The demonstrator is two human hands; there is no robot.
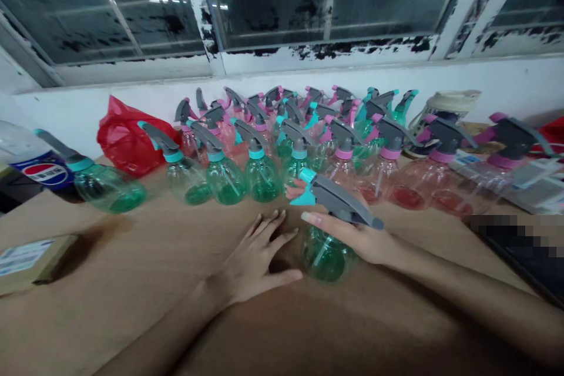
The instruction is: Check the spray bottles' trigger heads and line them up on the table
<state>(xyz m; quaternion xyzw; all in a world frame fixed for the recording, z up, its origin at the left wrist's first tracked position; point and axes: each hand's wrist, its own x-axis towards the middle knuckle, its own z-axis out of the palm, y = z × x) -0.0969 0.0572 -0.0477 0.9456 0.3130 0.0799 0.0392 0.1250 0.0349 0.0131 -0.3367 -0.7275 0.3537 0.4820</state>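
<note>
My right hand is wrapped round the neck of a green spray bottle with a grey trigger head and turquoise nozzle. The bottle is upright, close to the tabletop; whether its base touches I cannot tell. Beside it, my left hand lies flat on the brown table, fingers spread and holding nothing. Behind both hands runs a row of spray bottles. Green ones with turquoise collars, such as this green bottle, stand left of the middle, and pink ones, such as this pink bottle, to the right.
More spray bottles crowd near the wall. At left are a red plastic bag, a cola bottle and a cardboard box. A pale jar and a dark flat object are at right. Windows rise behind.
</note>
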